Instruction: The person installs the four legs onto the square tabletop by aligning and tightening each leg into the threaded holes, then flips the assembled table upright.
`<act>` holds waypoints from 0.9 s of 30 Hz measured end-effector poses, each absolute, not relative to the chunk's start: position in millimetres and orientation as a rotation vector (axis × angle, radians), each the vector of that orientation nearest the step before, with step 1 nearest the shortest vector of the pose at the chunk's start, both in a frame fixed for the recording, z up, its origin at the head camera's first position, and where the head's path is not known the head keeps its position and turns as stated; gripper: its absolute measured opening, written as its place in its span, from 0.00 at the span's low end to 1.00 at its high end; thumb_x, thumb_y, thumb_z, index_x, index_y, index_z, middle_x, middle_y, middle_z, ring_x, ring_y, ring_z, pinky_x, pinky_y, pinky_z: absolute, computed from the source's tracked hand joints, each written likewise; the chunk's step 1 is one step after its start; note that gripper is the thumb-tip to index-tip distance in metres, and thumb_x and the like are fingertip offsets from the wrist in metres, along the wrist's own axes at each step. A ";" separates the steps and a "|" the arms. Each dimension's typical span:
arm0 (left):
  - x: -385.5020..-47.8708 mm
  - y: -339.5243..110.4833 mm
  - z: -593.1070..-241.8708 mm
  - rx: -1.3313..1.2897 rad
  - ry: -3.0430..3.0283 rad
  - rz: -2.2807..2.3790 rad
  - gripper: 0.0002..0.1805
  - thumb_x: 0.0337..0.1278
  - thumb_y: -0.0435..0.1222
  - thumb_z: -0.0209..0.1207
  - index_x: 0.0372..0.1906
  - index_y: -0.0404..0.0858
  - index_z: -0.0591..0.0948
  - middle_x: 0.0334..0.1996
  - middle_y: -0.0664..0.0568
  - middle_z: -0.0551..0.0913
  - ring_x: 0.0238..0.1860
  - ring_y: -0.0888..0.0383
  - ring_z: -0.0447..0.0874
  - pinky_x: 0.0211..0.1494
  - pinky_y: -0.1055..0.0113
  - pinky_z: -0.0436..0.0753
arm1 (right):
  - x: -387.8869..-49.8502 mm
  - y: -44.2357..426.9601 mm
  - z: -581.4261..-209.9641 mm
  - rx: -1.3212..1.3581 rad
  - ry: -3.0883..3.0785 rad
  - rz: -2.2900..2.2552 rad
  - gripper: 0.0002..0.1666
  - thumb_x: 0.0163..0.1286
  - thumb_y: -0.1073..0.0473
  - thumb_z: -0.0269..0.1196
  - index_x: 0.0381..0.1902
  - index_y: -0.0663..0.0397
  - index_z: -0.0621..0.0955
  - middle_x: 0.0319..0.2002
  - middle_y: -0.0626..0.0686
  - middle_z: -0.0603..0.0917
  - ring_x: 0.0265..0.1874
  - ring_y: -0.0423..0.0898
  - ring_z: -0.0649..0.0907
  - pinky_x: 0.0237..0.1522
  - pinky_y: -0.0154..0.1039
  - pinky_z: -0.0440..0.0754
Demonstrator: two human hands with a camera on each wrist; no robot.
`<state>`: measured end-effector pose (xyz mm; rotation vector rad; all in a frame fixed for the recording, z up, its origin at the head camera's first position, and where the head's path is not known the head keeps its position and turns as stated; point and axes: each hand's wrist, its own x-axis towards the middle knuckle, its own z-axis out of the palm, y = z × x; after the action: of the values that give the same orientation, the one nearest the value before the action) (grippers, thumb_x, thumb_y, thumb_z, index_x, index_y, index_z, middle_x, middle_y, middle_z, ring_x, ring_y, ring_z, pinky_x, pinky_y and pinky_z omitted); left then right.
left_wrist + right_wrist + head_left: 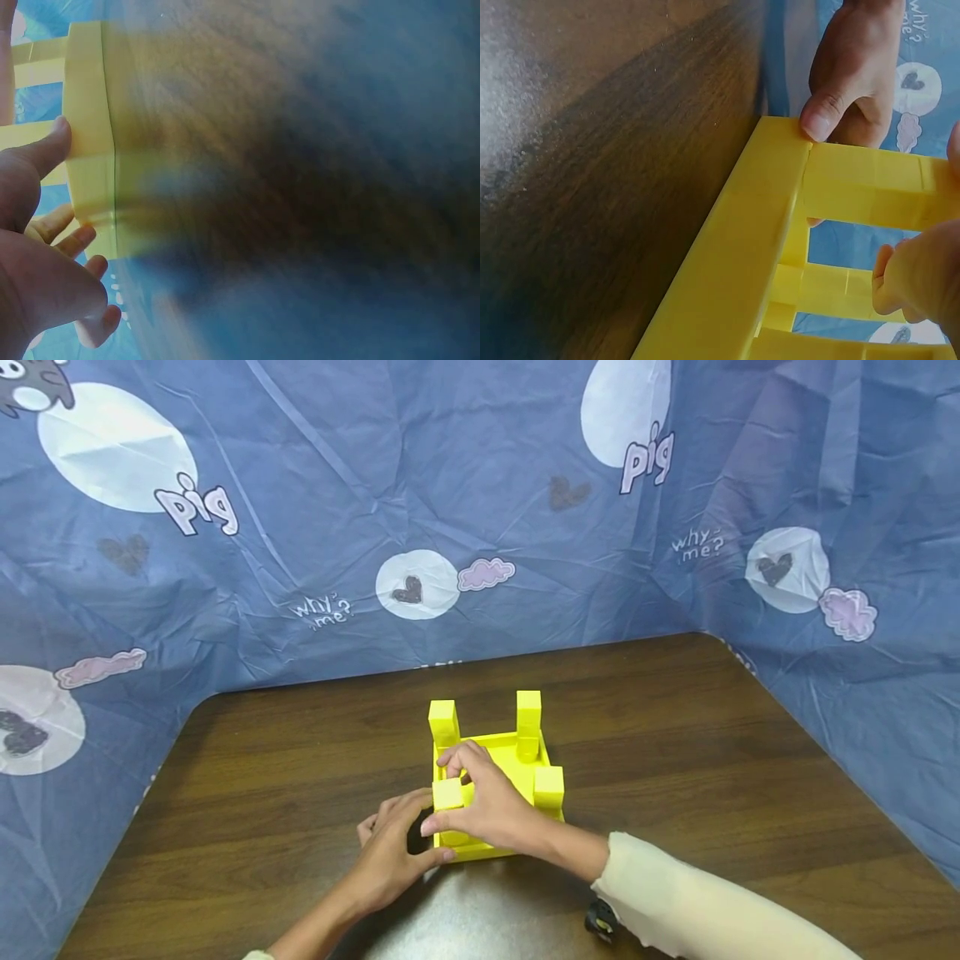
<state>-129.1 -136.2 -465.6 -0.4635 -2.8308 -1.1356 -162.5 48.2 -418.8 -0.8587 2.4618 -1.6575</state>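
Note:
A yellow square base [517, 766] with a raised rim lies on the table, with several block-like legs standing up from its corners, like a small upturned table or stool. My left hand [393, 852] holds the near left corner, its thumb on the near side and its fingers along the left side. My right hand [491, 806] reaches over the base and grips the near left leg [447, 795], thumb in front and fingers behind. In the right wrist view the leg [877, 184] meets the base at the corner beside the left thumb [821, 116].
The dark wood-grain table [300, 777] extends around the base. A blue printed cloth [337, 510] hangs behind it and along the sides. A small black object [600, 920] shows under the right sleeve [697, 893]. Much of the left wrist view is blurred.

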 end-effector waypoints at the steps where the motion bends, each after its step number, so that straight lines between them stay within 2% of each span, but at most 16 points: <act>1: -129.1 -136.1 -465.9 -0.464 -2.829 -1.138 0.34 0.38 0.45 0.76 0.57 0.54 0.76 0.61 0.61 0.75 0.62 0.54 0.63 0.55 0.47 0.50 | -163.2 47.3 -419.7 -0.861 2.463 -1.658 0.33 0.45 0.52 0.79 0.33 0.50 0.65 0.54 0.55 0.74 0.53 0.44 0.72 0.52 0.43 0.72; 5: -128.8 -135.6 -465.9 -0.460 -2.835 -1.147 0.35 0.39 0.45 0.76 0.59 0.53 0.76 0.62 0.60 0.74 0.62 0.53 0.63 0.55 0.47 0.49 | -162.8 48.2 -422.3 -0.898 2.429 -1.650 0.31 0.48 0.53 0.78 0.38 0.51 0.68 0.54 0.53 0.72 0.55 0.45 0.70 0.53 0.44 0.71; 10: -129.3 -136.0 -465.4 -0.472 -2.829 -1.156 0.35 0.39 0.44 0.75 0.58 0.53 0.76 0.62 0.59 0.74 0.62 0.53 0.63 0.56 0.46 0.49 | -158.5 56.1 -421.1 -0.993 2.362 -1.624 0.35 0.56 0.53 0.73 0.61 0.43 0.72 0.60 0.48 0.68 0.61 0.46 0.66 0.57 0.49 0.68; 12: -129.3 -136.4 -465.2 -0.480 -2.820 -1.160 0.34 0.39 0.44 0.75 0.58 0.54 0.76 0.62 0.60 0.74 0.62 0.53 0.63 0.56 0.46 0.49 | -157.2 59.1 -419.1 -1.011 2.343 -1.622 0.35 0.59 0.54 0.70 0.65 0.41 0.72 0.63 0.46 0.66 0.64 0.46 0.64 0.58 0.51 0.68; 18: -128.6 -137.0 -464.8 -0.477 -2.828 -1.171 0.34 0.40 0.45 0.75 0.58 0.55 0.76 0.62 0.60 0.74 0.62 0.53 0.63 0.56 0.46 0.48 | -157.6 60.3 -416.6 -0.980 2.363 -1.626 0.24 0.63 0.57 0.67 0.58 0.44 0.79 0.64 0.42 0.68 0.66 0.42 0.62 0.60 0.49 0.68; 24: -128.7 -136.8 -464.4 -0.461 -2.869 -1.168 0.35 0.41 0.44 0.75 0.59 0.55 0.75 0.64 0.61 0.72 0.63 0.54 0.61 0.57 0.47 0.47 | -159.3 52.5 -418.1 -0.951 2.378 -1.686 0.21 0.58 0.61 0.72 0.50 0.52 0.81 0.59 0.43 0.72 0.61 0.43 0.66 0.56 0.48 0.71; 27: -128.9 -136.9 -464.0 -0.457 -2.873 -1.167 0.35 0.41 0.44 0.75 0.59 0.55 0.75 0.64 0.62 0.72 0.64 0.54 0.61 0.57 0.47 0.47 | -158.9 47.9 -419.1 -0.954 2.424 -1.718 0.21 0.54 0.60 0.74 0.47 0.50 0.82 0.57 0.43 0.74 0.58 0.43 0.68 0.55 0.49 0.72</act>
<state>-128.9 -136.9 -464.0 -0.4568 -2.8725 -1.1674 -158.9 47.9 -419.1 -0.9542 2.4245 -1.7183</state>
